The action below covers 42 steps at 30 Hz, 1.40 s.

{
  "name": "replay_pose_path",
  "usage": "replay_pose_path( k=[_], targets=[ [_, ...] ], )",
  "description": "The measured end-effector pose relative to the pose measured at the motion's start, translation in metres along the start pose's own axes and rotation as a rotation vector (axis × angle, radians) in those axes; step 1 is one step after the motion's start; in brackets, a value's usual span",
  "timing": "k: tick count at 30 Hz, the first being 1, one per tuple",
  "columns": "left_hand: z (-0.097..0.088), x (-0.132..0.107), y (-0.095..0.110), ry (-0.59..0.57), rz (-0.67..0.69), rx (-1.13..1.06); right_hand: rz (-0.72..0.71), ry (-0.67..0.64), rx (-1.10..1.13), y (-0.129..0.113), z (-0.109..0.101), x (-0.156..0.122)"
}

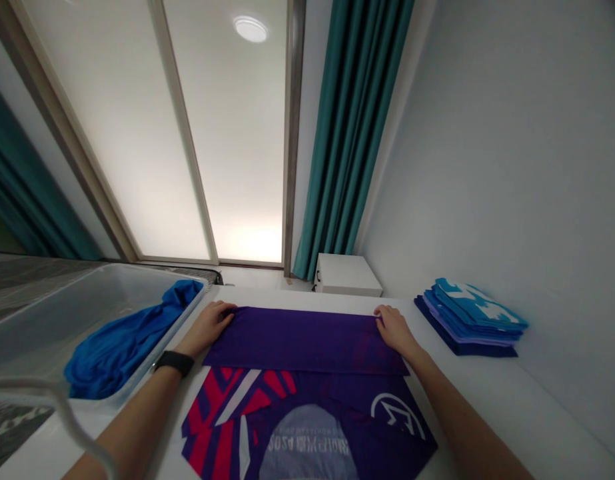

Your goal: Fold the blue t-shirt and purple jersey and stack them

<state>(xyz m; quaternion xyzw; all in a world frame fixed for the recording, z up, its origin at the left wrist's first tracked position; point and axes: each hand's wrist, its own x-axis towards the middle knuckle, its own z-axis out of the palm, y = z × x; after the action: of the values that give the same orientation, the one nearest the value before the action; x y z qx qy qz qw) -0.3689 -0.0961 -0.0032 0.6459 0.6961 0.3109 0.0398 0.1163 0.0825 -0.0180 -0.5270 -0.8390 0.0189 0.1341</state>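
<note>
Two open hands, left (206,328) and right (396,330), rest on the purple jersey (302,340); lettering (308,445) unreadable.

2 hands (207,328), 1 purple tee (307,340), 1 blue tee (122,340), 1 bin (52,333), 1 folded stack (470,319)

Bright light — a ceiling lamp (250,29) and a glowing frosted panel (187,133) — with bent edges, and perhaps slight softness throughout.

Our left hand (206,327) and right hand (397,330) lie palm down, well apart and about level with each other, their fingers close together and pointing forward and inward, toward one another. Our bare left forearm (137,423) and right forearm (467,420) reach up from the lower corners, angling in toward the hands, wrists nearly straight.
</note>
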Motion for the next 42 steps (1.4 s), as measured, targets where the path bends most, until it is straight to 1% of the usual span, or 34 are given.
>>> replay_pose_path(
  k=[4,6,8,14,17,19,22,26,28,31,33,38,42],
  targets=[
    [-0.001,-0.001,0.002,0.000,-0.040,0.011,0.073,-0.040,0.059,0.006,0.002,0.007],
    [-0.002,-0.001,0.003,-0.015,-0.050,0.025,0.086,-0.075,0.116,0.010,0.001,0.012],
    [-0.003,-0.002,0.003,-0.023,-0.062,0.031,0.064,-0.113,0.200,0.012,-0.003,0.015],
    [-0.007,-0.006,0.007,0.021,-0.139,-0.039,-0.008,-0.214,0.456,0.012,-0.013,0.017],
    [-0.007,-0.004,0.007,0.008,-0.148,-0.052,-0.012,-0.295,0.522,0.012,-0.015,0.017],
    [-0.005,0.000,0.006,0.013,-0.150,-0.051,0.000,-0.318,0.537,0.014,-0.015,0.017],
    [-0.001,0.009,0.003,0.020,-0.155,-0.061,0.025,-0.295,0.530,0.018,-0.016,0.020],
    [0.000,0.020,0.001,-0.011,-0.165,-0.081,0.045,-0.244,0.486,0.022,-0.013,0.027],
    [-0.002,0.023,0.000,-0.041,-0.170,-0.090,0.049,-0.224,0.458,0.023,-0.011,0.029],
    [-0.006,0.025,0.000,-0.118,-0.168,-0.088,0.047,-0.215,0.423,0.024,-0.009,0.030],
    [-0.008,0.024,0.000,-0.141,-0.157,-0.064,0.041,-0.216,0.400,0.024,-0.010,0.029],
    [-0.005,0.025,0.005,-0.102,-0.129,0.006,0.020,-0.203,0.328,0.023,-0.010,0.028],
    [0.002,0.029,0.005,-0.052,-0.123,0.054,0.027,-0.154,0.259,0.020,-0.003,0.034]
  ],
)
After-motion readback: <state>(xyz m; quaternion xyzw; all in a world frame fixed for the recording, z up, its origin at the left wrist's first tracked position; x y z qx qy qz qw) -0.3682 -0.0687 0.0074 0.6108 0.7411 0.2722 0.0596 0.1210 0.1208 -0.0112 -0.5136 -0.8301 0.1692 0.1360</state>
